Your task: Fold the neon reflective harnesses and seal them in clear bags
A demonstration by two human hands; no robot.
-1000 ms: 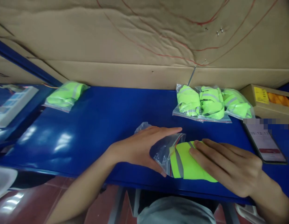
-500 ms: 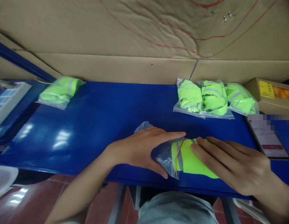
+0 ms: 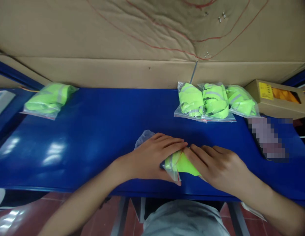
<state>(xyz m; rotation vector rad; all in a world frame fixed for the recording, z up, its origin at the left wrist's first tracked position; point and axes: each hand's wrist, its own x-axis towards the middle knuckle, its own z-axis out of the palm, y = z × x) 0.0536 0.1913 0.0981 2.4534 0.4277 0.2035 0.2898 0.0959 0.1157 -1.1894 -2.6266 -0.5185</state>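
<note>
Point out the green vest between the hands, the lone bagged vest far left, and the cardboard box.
green vest (image 3: 183, 163), head view, exposed fabric.
lone bagged vest (image 3: 48, 99), head view, bag's middle.
cardboard box (image 3: 275, 109), head view, front wall.

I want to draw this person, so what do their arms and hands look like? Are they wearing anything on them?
Both arms are bare: no sleeves show on the left forearm or the right forearm. The left hand and right hand have no gloves, and no rings, watch or bracelet can be seen. Only some grey clothing shows at the bottom edge.
</note>
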